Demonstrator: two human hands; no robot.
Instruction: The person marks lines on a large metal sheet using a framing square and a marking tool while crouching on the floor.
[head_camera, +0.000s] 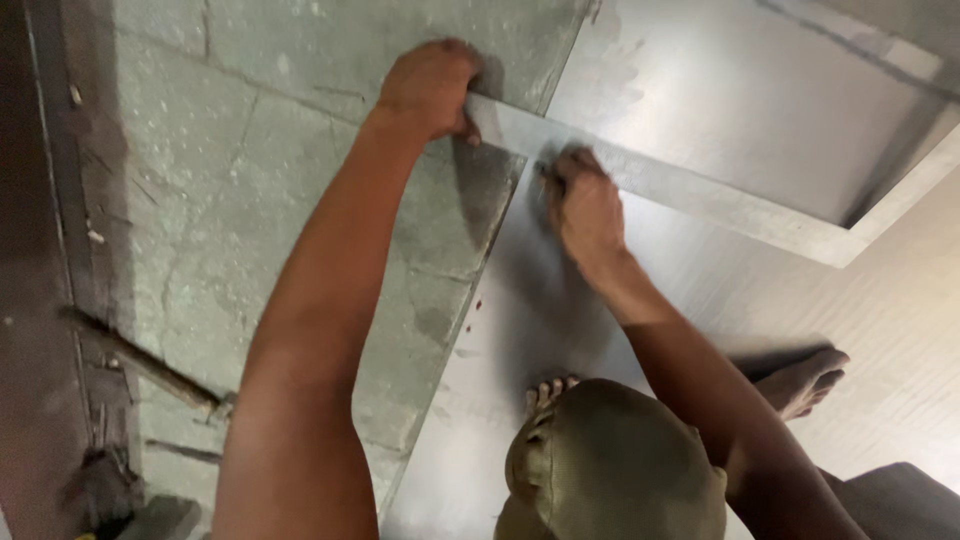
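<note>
Your left hand (428, 88) grips the straightedge (660, 185) end on the metal sheet (560, 320). Your right hand (585, 210) pinches a marker (548, 172) beside it; marking looks barely begun.

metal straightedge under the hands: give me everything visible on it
The straightedge is a long, flat, grey metal bar, dull and unpainted by the look of it. It lies flat on a pale metal sheet, running diagonally from upper left to the right, where it meets a second bar at a corner. The left hand presses its left end; the right hand rests against its lower edge, holding something small and dark that is too blurred to identify.
</note>
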